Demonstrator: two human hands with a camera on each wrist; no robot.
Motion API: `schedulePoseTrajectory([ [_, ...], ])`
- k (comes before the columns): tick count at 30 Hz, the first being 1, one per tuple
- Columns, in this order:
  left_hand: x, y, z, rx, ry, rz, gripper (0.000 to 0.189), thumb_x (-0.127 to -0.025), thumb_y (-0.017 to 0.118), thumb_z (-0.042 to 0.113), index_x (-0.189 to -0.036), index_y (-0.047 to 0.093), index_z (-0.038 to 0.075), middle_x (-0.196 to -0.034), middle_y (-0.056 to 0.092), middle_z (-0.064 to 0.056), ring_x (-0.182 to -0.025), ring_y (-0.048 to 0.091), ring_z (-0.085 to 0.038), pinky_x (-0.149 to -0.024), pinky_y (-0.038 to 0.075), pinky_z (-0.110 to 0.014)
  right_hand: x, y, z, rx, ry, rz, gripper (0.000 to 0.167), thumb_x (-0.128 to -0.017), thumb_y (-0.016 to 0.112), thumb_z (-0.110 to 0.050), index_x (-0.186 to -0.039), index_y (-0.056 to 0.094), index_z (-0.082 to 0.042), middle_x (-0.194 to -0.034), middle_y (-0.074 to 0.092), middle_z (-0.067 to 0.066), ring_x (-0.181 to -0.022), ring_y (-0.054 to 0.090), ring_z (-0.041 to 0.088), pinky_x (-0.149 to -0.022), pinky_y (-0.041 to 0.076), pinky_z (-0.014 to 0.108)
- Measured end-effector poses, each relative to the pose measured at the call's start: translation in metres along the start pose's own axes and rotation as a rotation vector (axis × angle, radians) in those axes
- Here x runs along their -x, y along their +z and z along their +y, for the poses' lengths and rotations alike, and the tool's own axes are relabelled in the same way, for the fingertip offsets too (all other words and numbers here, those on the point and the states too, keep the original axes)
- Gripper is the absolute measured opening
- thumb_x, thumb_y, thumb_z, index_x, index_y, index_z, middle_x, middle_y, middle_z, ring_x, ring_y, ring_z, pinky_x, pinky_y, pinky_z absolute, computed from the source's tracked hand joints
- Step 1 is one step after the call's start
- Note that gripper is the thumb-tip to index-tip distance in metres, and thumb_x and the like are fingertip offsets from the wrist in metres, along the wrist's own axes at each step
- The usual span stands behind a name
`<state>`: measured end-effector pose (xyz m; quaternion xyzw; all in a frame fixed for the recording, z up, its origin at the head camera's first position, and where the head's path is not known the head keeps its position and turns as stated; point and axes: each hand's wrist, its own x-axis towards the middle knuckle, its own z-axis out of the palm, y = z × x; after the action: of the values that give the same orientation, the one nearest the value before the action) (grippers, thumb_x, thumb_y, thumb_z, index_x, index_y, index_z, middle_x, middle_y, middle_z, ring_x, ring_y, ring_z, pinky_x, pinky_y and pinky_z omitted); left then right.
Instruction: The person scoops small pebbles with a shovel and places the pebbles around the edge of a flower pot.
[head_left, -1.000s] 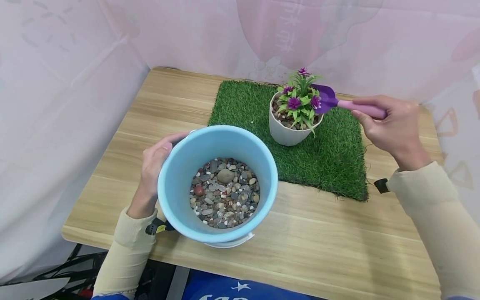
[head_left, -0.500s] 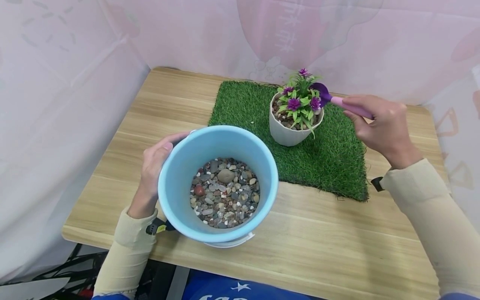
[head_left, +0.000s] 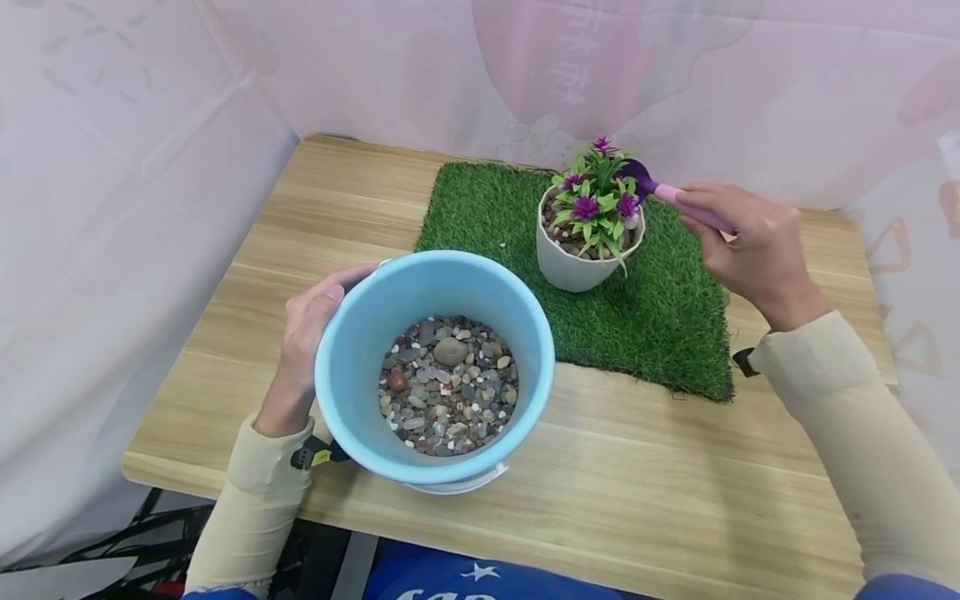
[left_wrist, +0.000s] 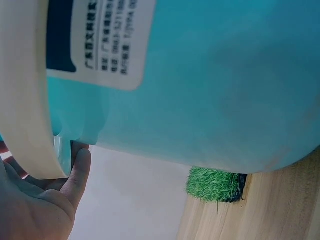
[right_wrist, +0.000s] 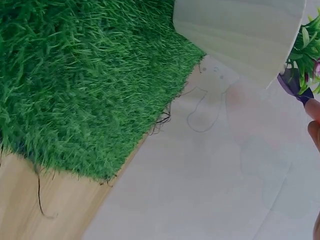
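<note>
My left hand (head_left: 303, 346) holds the left side of a light-blue bucket (head_left: 423, 292) at its rim. Pebbles (head_left: 450, 408) in mixed colours cover the bucket's bottom. In the left wrist view, fingers (left_wrist: 77, 177) press on the bucket beside its white handle (left_wrist: 22, 95). A purple garden trowel (head_left: 663, 192) with a pink handle is gripped in my right hand (head_left: 761, 250). Its blade dips in among the leaves at the right side of a purple-flowered plant (head_left: 592, 200), partly hidden by them. The plant stands in a white pot (head_left: 573, 271) of soil and pebbles.
Under the pot lies a green artificial-grass mat (head_left: 645, 333) on the wooden table (head_left: 675, 483). A pale pink curtain (head_left: 375, 75) hangs right behind the table and another cloth hangs on the left. The bucket stands near the table's front edge.
My right hand has shifted left and the trowel's blade has gone deeper into the plant's right side. The left hand and the bucket stay where they were.
</note>
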<state>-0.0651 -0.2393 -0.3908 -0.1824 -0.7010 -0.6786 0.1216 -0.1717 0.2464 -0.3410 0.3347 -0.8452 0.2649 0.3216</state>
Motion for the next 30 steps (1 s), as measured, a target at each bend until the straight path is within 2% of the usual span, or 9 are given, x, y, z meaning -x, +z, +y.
schedulePoseTrajectory([
  [6, 0.0, 0.001, -0.001, 0.009, -0.018, 0.003, 0.046, -0.111, 0.036, 0.015, -0.135, 0.064, -0.011, -0.132, 0.076, -0.007, -0.113, 0.075, -0.019, -0.092, 0.064, -0.027, 0.002, -0.001, 0.002, -0.016, 0.032, 0.023, 0.026, -0.084, 0.079, 0.014, -0.108, 0.08, 0.004, -0.11, 0.078, 0.024, -0.095, 0.077, 0.049, -0.1, 0.045, 0.0],
  [10, 0.0, 0.001, -0.002, 0.012, -0.019, 0.013, 0.046, -0.111, 0.036, 0.016, -0.135, 0.064, -0.011, -0.132, 0.076, -0.007, -0.114, 0.075, -0.019, -0.093, 0.063, -0.026, 0.004, -0.003, 0.005, 0.001, 0.077, 0.05, 0.026, -0.084, 0.081, 0.011, -0.108, 0.081, 0.002, -0.109, 0.079, 0.023, -0.094, 0.077, 0.049, -0.1, 0.045, 0.0],
  [19, 0.002, 0.0, -0.004, 0.006, -0.043, 0.018, 0.046, -0.111, 0.037, 0.018, -0.135, 0.065, -0.009, -0.132, 0.075, -0.009, -0.115, 0.075, -0.02, -0.093, 0.064, -0.028, 0.009, -0.007, 0.007, -0.003, 0.12, 0.081, 0.026, -0.083, 0.083, 0.009, -0.108, 0.081, 0.002, -0.108, 0.079, 0.022, -0.098, 0.079, 0.041, -0.1, 0.051, 0.006],
  [22, 0.002, 0.0, -0.004, 0.003, -0.041, 0.022, 0.046, -0.111, 0.037, 0.019, -0.135, 0.066, -0.009, -0.131, 0.076, -0.008, -0.114, 0.075, -0.019, -0.093, 0.063, -0.027, 0.011, -0.01, 0.006, -0.005, 0.121, 0.09, 0.027, -0.083, 0.083, 0.01, -0.109, 0.081, 0.002, -0.108, 0.08, 0.021, -0.108, 0.078, 0.012, -0.1, 0.052, 0.007],
  [26, 0.002, -0.001, -0.004, -0.002, -0.021, 0.024, 0.046, -0.111, 0.036, 0.017, -0.134, 0.065, -0.011, -0.13, 0.076, -0.007, -0.112, 0.075, -0.018, -0.092, 0.063, -0.025, 0.012, -0.013, 0.004, -0.012, 0.15, 0.117, 0.028, -0.082, 0.085, 0.009, -0.109, 0.081, 0.002, -0.107, 0.08, 0.021, -0.109, 0.061, -0.023, -0.097, 0.051, 0.005],
  [30, 0.003, -0.002, -0.005, -0.002, -0.014, 0.018, 0.046, -0.111, 0.036, 0.016, -0.134, 0.065, -0.012, -0.13, 0.076, -0.006, -0.113, 0.075, -0.018, -0.092, 0.063, -0.026, 0.015, -0.017, 0.0, -0.005, 0.2, 0.125, 0.027, -0.082, 0.086, 0.005, -0.107, 0.082, -0.001, -0.105, 0.079, 0.021, -0.103, 0.06, -0.027, -0.091, 0.051, 0.001],
])
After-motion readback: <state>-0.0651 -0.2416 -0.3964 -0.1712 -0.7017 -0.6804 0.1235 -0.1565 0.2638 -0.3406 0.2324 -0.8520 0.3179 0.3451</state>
